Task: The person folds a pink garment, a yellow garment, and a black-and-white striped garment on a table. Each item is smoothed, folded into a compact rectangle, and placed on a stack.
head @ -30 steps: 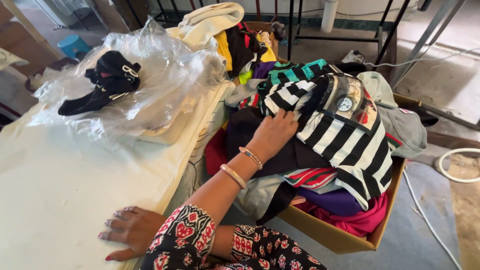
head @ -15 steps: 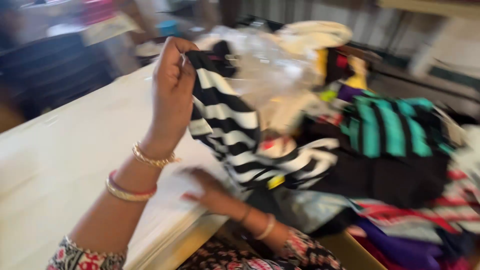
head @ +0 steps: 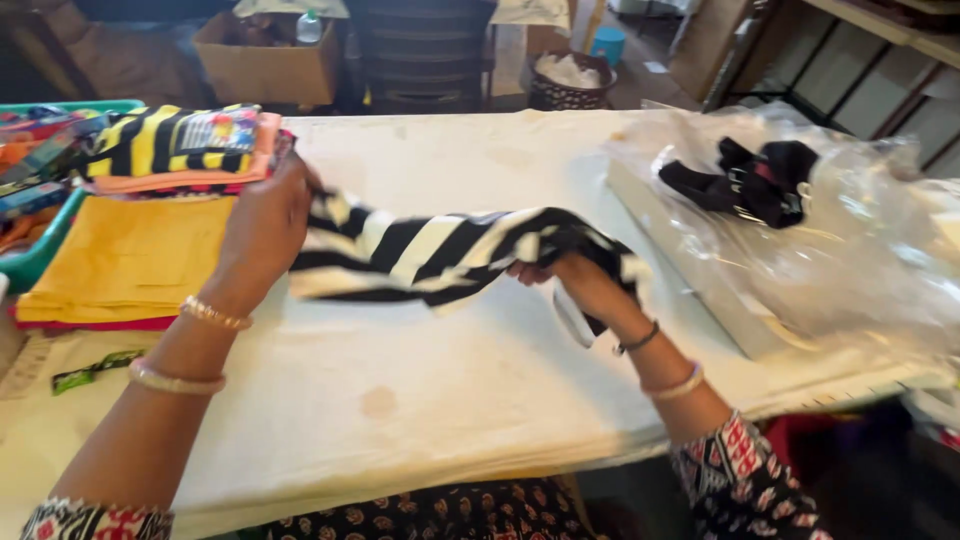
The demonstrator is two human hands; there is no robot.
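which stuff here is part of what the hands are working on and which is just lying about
In hand:
- black-and-white striped garment, stretched between left hand and right hand
- white table beneath it

Lying about:
- folded yellow cloth
- yellow-and-black striped folded garment
- clear plastic bag with black item
- cardboard box

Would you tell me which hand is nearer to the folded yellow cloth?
Left. The left hand grips the striped garment right beside the folded yellow cloth; the right hand holds its other end, farther away.
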